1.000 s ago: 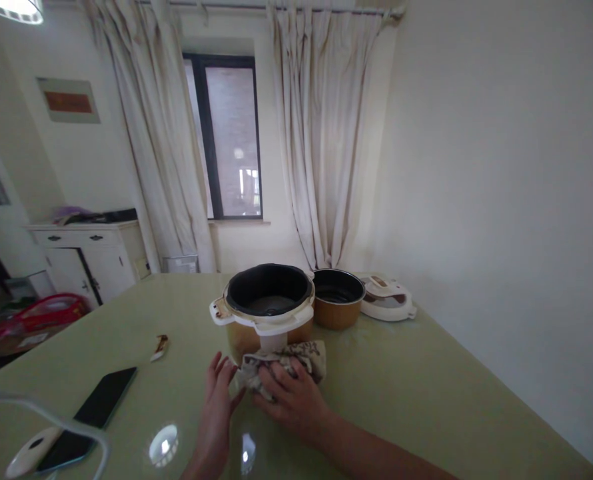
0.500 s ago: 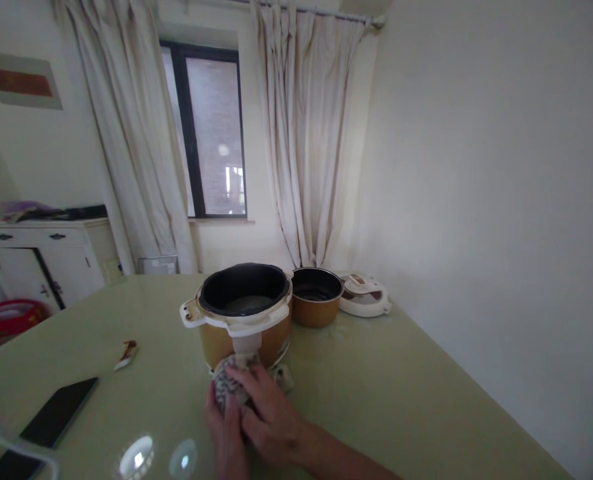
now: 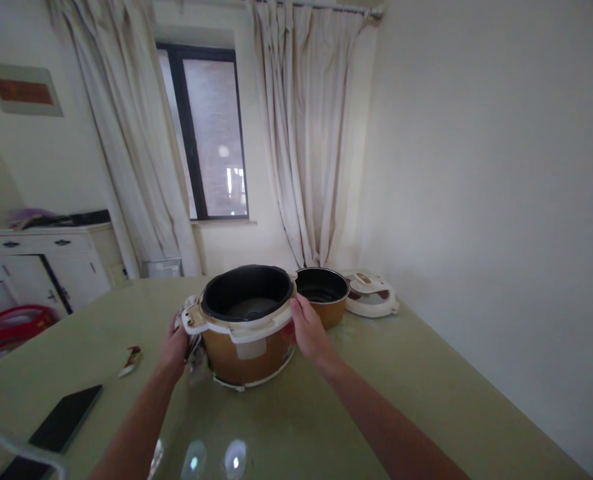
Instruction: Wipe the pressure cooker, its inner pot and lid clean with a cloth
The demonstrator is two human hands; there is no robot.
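Observation:
The electric cooker body [image 3: 246, 357], golden with a white rim and a dark open interior, stands on the table in front of me. On its left side, my left hand [image 3: 175, 347] is closed on a patterned grey-and-white cloth [image 3: 195, 350], beside the rim's projecting handle. My right hand [image 3: 310, 330] grips the right edge of the rim, thumb on top and the other fingers mostly hidden beneath. Just behind the right hand sits a golden inner pot [image 3: 329, 313] with a black inside. Farther right lies the white cooker lid [image 3: 371, 300].
A dark phone-like slab [image 3: 61, 427] lies at the left of the green table [image 3: 386, 400], with a pale cable [image 3: 21, 447] across it. A small brown-and-white piece [image 3: 130, 361] lies nearby. The wall [image 3: 486, 200] borders the table's right side.
Both hands have left the cooker's lower front. My left hand has carried the cloth to the left side; my right hand has moved up to the rim's right edge.

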